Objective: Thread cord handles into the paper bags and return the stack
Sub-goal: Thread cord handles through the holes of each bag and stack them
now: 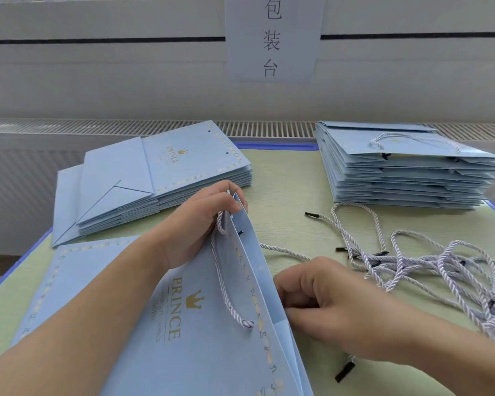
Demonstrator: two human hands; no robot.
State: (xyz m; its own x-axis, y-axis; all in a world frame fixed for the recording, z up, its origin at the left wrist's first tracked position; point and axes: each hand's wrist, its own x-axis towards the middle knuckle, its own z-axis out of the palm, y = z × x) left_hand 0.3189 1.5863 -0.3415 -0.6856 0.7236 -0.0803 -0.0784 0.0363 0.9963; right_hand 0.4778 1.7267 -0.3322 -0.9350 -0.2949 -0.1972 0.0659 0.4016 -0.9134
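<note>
Left hand (200, 224) fingers clamped on light-blue paper bag (212, 338) top corner, right hand (326, 304) fingers curled pinching its edge, twisted white cord handle (223, 284) threaded.

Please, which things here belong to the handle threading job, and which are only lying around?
For the job:
- bag in work, held by left hand and right hand
- loose cords
- unthreaded stack
- finished stack

Only lying around:
- paper sign on the wall
- radiator grille
</note>
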